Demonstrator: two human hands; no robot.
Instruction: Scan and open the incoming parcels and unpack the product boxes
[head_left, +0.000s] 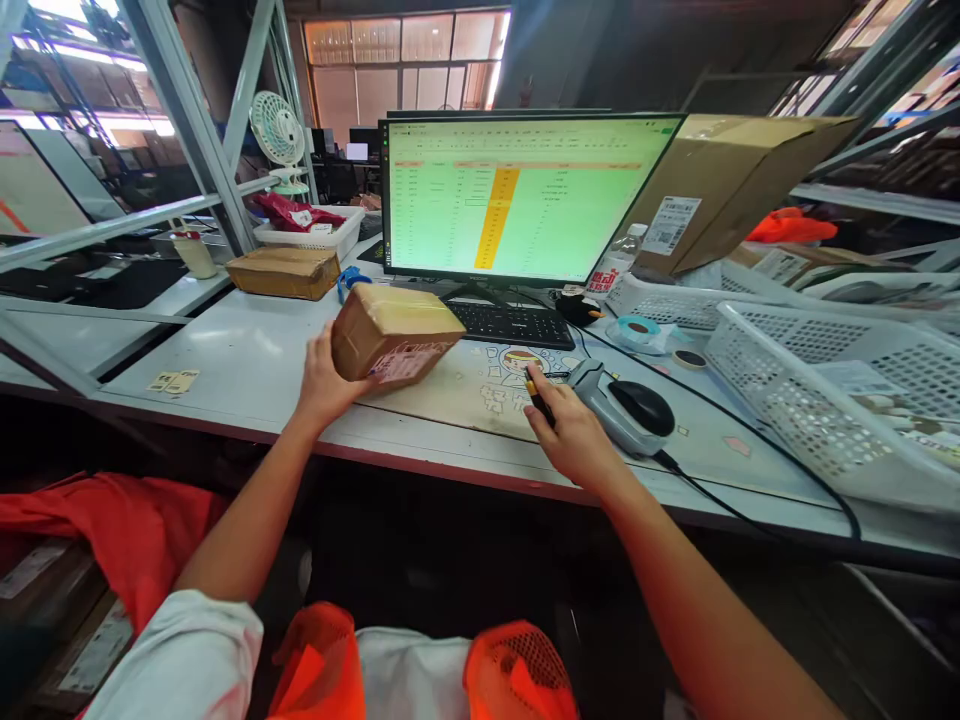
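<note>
My left hand [328,378] grips the near left corner of a small cardboard box [416,335], which is tilted over the desk. Yellowish tape covers the box's top, and a printed label is on its front side. In my right hand [574,432] is a slim black box cutter [541,398] with a yellow band; its blade cannot be made out. The hand is closed around it, just above the desk's front edge and apart from the box. Close to the right of this hand lies a grey barcode scanner [600,390], with a black mouse [641,407] by it.
Behind the box stand a keyboard [517,325] and a lit monitor [517,200]. Another cardboard box [283,272] lies at the back left. To the right are a tape roll [637,330], white plastic baskets [817,390] and a large carton [727,190]. A black cable [720,400] crosses the desk.
</note>
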